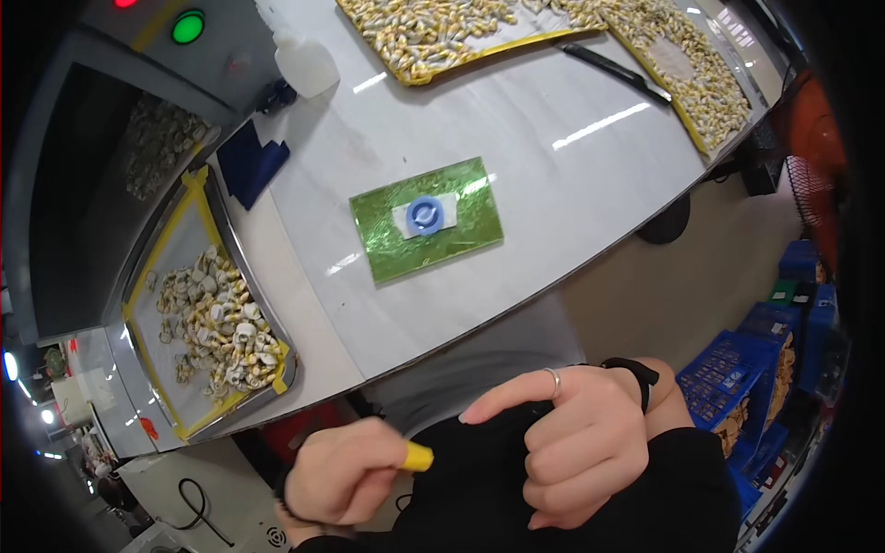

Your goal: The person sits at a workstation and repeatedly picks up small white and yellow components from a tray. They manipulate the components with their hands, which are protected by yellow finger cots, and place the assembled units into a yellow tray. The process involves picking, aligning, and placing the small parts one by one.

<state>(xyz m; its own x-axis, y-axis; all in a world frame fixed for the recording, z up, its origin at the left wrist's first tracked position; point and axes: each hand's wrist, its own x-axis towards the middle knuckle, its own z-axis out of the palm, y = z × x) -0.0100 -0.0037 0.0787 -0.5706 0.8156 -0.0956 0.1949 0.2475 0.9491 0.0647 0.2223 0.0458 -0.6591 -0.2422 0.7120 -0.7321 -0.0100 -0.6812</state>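
Note:
My left hand (346,470) is in front of my body, below the table edge, with its fingers curled in. A small yellow fingertip cover (418,457) sticks out at its end, seemingly on a finger; what lies inside the curl is hidden. To its right is my right hand (585,442), index finger stretched left towards the left hand, the other fingers bent. It wears a ring, and nothing shows in it. The hands are apart. On the table beyond lies a green shiny plate (380,249) bearing a white piece and a round blue dish (425,216).
Small yellow-and-white pieces fill yellow-edged trays (502,44) at the back and another tray (241,249) at left. A black slim tool (616,72), a white bottle (307,69) and a dark blue cloth (249,166) lie about. Blue crates (724,373) stand at right.

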